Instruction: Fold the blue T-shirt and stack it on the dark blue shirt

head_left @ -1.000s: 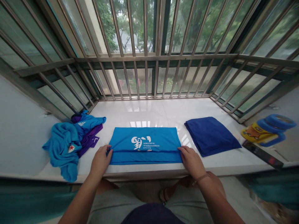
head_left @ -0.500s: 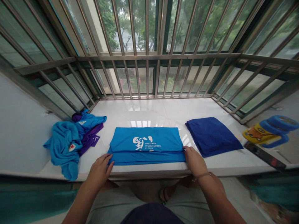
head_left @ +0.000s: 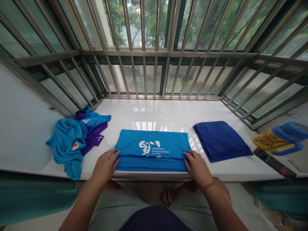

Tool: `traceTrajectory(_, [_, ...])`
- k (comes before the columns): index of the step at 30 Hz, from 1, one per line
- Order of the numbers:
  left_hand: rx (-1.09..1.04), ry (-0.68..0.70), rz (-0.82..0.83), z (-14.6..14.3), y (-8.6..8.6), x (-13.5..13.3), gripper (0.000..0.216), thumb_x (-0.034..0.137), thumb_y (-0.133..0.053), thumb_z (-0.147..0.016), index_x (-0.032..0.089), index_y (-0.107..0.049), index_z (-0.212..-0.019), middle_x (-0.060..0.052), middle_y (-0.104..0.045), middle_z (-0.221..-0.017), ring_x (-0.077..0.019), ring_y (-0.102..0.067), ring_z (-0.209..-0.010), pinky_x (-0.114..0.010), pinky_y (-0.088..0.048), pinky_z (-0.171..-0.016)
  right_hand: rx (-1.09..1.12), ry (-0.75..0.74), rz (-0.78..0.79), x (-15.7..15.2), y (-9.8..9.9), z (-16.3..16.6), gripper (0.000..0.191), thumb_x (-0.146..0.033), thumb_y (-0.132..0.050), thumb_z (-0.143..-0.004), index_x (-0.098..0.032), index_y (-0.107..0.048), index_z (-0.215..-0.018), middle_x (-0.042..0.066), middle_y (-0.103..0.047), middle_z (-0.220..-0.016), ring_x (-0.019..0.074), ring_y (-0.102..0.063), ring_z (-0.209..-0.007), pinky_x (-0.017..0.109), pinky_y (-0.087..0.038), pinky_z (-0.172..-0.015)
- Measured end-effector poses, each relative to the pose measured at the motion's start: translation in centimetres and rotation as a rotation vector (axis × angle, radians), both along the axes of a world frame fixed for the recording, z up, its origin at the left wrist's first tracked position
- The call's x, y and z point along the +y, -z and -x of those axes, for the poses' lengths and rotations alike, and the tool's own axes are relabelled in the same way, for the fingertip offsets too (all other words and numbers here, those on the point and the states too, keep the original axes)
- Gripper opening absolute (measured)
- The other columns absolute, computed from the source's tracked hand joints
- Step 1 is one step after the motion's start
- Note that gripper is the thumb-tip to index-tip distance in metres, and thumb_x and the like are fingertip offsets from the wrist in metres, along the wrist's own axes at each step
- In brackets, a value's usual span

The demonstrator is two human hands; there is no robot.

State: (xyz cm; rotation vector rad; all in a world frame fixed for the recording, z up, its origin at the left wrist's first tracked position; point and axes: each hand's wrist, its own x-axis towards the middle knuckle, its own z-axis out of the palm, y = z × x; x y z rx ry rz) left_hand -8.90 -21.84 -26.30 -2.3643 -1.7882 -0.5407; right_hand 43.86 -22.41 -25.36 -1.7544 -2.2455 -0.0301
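A bright blue T-shirt (head_left: 154, 144), folded into a wide rectangle with white lettering upside down to me, lies in front of me near the ledge's edge. A fold line runs across its lower part. My left hand (head_left: 106, 163) rests at its left edge, fingertips on the cloth and thumb spread apart from them. At the opposite edge, my right hand (head_left: 198, 166) touches the cloth with its fingertips, thumb also apart. To the right lies a folded dark blue garment (head_left: 222, 141).
Crumpled blue and purple clothes (head_left: 69, 141) are heaped at the left by the wall. A yellow and blue jug-like container (head_left: 279, 138) and a dark flat box (head_left: 274, 162) sit far right. Metal window bars (head_left: 156, 77) enclose the white ledge (head_left: 154, 107).
My right hand has shifted inward from the T-shirt's right corner onto its cloth, and its thumb has moved apart. My left hand stays at the left edge. The view has shifted slightly.
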Motion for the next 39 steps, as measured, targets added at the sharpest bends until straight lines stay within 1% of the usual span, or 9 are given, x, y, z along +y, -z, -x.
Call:
traceTrajectory(4, [0.062,0.046,0.041,-0.9,-1.0,2.0,0.031,0.031,-0.055,-0.103,0.026,-0.084,-0.111,-0.013,-0.078,-0.128,-0.0351,-0.073,-0.115,-0.052,-0.058,-0.101,-0.002,-0.013,-0.023,1.0,-0.3,-0.3,0.024,-0.026,-0.060,-0.104,-0.023,-0.079,-0.120,0.013,-0.073,-0.122,0.0297,-0.067,-0.111,0.041,-0.055,-0.097])
traceTrajectory(7, [0.056,0.079,0.041,-0.5,-1.3,1.9,0.032,0.031,-0.054,-0.105,0.026,-0.084,-0.112,-0.012,-0.080,-0.125,-0.0339,-0.073,-0.114,-0.051,-0.057,-0.101,-0.001,-0.016,-0.050,1.2,-0.5,-0.9,0.026,-0.026,-0.059,-0.106,-0.023,-0.079,-0.122,0.013,-0.073,-0.122,0.0297,-0.067,-0.111,0.041,-0.054,-0.098])
traceTrajectory(18, [0.012,0.090,0.045,0.7,1.1,-0.1,0.035,0.035,-0.053,-0.106,0.028,-0.086,-0.114,-0.011,-0.083,-0.120,-0.0330,-0.077,-0.107,-0.048,-0.061,-0.094,0.032,-0.055,-0.090,-0.6,1.3,-1.8,0.030,-0.030,-0.056,-0.109,-0.023,-0.077,-0.128,0.015,-0.073,-0.125,0.0311,-0.069,-0.115,0.046,-0.060,-0.101])
traceTrajectory(21, [-0.014,0.110,0.046,0.9,1.5,-1.1,0.036,0.045,-0.055,-0.108,0.027,-0.083,-0.122,-0.012,-0.080,-0.130,-0.0331,-0.076,-0.115,-0.048,-0.060,-0.101,0.036,-0.118,-0.094,-1.9,1.0,-2.3,0.033,-0.038,-0.060,-0.109,-0.024,-0.074,-0.134,0.015,-0.072,-0.134,0.0310,-0.069,-0.121,0.046,-0.059,-0.105])
traceTrajectory(24, [-0.018,0.170,0.082,1.5,2.3,-2.7,0.050,0.057,-0.061,-0.104,0.027,-0.073,-0.142,-0.013,-0.069,-0.152,-0.0335,-0.070,-0.130,-0.050,-0.057,-0.111,0.002,-0.200,-0.078,-3.5,1.1,-3.0,0.048,-0.046,-0.068,-0.105,-0.025,-0.065,-0.148,0.014,-0.065,-0.151,0.0318,-0.066,-0.133,0.048,-0.057,-0.112])
traceTrajectory(28, [-0.012,0.160,0.125,2.2,3.5,-5.0,0.065,0.060,-0.063,-0.102,0.032,-0.057,-0.161,-0.010,-0.057,-0.167,-0.0332,-0.062,-0.143,-0.051,-0.054,-0.118,-0.067,-0.238,-0.103,-5.0,1.8,-3.9,0.057,-0.040,-0.071,-0.102,-0.026,-0.059,-0.156,0.013,-0.058,-0.163,0.0333,-0.061,-0.142,0.052,-0.054,-0.117])
traceTrajectory(31, [-0.026,0.123,0.120,2.7,4.0,-6.0,0.053,0.049,-0.058,-0.106,0.035,-0.061,-0.157,-0.008,-0.063,-0.161,-0.0311,-0.067,-0.137,-0.049,-0.056,-0.114,-0.047,-0.249,-0.085,-5.0,2.2,-4.7,0.043,-0.028,-0.067,-0.103,-0.028,-0.068,-0.146,0.010,-0.066,-0.156,0.0291,-0.068,-0.134,0.048,-0.057,-0.113])
traceTrajectory(34, [-0.064,0.150,0.128,3.4,3.7,-5.8,0.040,0.039,-0.056,-0.107,0.034,-0.072,-0.144,-0.009,-0.074,-0.145,-0.0277,-0.074,-0.123,-0.043,-0.060,-0.107,0.021,-0.269,0.035,-4.3,1.7,-5.5,0.032,-0.025,-0.066,-0.103,-0.030,-0.075,-0.133,0.008,-0.070,-0.152,0.0280,-0.072,-0.128,0.048,-0.059,-0.110])
traceTrajectory(39, [-0.260,0.278,0.228,3.6,0.5,-3.9,0.029,0.038,-0.056,-0.107,0.031,-0.084,-0.110,-0.006,-0.084,-0.111,-0.0229,-0.079,-0.100,-0.033,-0.064,-0.090,0.190,-0.254,0.253,-2.9,-1.1,-5.7,0.021,-0.031,-0.062,-0.104,-0.029,-0.082,-0.109,0.010,-0.076,-0.142,0.0300,-0.074,-0.122,0.051,-0.060,-0.108])
